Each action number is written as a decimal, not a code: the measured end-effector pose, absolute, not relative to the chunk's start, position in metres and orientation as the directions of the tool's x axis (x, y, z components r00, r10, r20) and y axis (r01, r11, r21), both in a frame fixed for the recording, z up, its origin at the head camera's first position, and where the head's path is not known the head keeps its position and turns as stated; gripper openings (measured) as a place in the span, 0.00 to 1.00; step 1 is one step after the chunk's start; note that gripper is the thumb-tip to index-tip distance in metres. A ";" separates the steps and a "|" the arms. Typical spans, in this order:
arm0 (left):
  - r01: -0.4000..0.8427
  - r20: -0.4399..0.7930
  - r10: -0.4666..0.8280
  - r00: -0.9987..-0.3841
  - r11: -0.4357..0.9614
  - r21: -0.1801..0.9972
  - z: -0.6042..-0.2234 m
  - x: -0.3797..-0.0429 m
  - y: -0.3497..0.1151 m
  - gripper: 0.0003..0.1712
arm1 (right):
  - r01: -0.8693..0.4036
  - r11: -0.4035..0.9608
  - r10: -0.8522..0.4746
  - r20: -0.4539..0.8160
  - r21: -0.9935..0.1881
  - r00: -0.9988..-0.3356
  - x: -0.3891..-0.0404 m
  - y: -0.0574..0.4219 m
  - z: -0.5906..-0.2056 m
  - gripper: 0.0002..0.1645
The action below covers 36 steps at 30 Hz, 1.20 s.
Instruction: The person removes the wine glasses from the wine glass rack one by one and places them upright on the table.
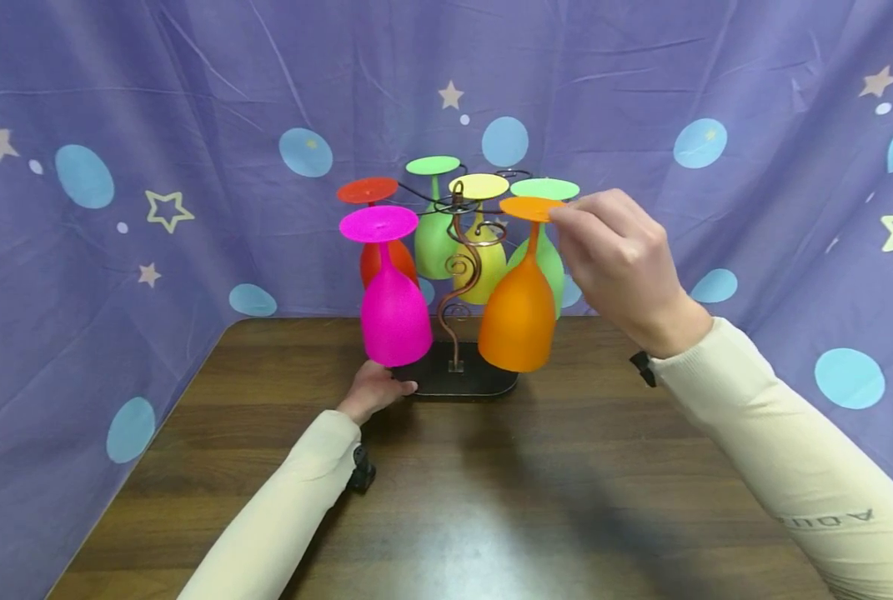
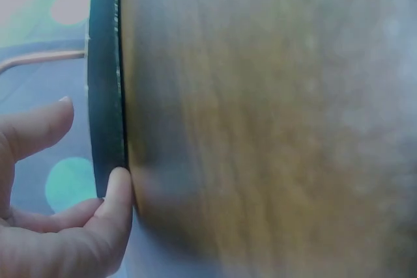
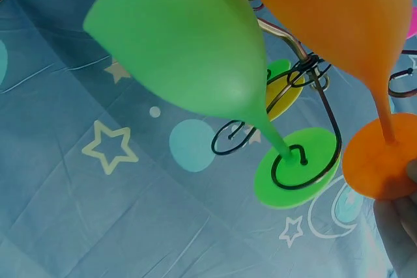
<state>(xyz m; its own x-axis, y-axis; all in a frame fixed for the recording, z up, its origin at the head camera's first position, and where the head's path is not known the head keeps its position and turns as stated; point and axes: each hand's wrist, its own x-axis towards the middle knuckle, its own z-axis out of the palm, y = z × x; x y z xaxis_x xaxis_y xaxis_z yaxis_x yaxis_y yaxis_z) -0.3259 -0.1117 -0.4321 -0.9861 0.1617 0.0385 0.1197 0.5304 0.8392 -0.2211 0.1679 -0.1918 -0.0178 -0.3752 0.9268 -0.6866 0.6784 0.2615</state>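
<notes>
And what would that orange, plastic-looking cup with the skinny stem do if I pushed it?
That orange cup would probably swing, since its bowl hangs below the flat, round foot that the right hand pinches. It looks stiff, not floppy: its thin stem is straight. Laid sideways, its rounded bowl might roll.

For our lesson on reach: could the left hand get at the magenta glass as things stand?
Probably yes: the left hand touches the black base, just below the magenta glass in the head view, and nothing visible blocks the way up. It would likely need to leave the base first.
</notes>
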 end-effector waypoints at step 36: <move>-0.120 -0.077 0.527 -0.846 -0.048 0.992 -0.396 -0.178 -0.060 0.26 | -0.689 0.718 -0.126 0.992 0.094 0.005 -0.171 0.196 -0.284 0.07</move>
<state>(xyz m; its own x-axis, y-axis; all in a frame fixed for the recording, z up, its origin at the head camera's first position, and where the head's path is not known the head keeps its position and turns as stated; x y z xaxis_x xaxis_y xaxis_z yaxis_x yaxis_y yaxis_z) -0.1777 -0.0603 -0.3960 -0.8461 0.5274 -0.0770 -0.1203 -0.0482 0.9916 -0.1706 0.1957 -0.2841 0.0050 -0.1255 0.9921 -0.6895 0.7181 0.0944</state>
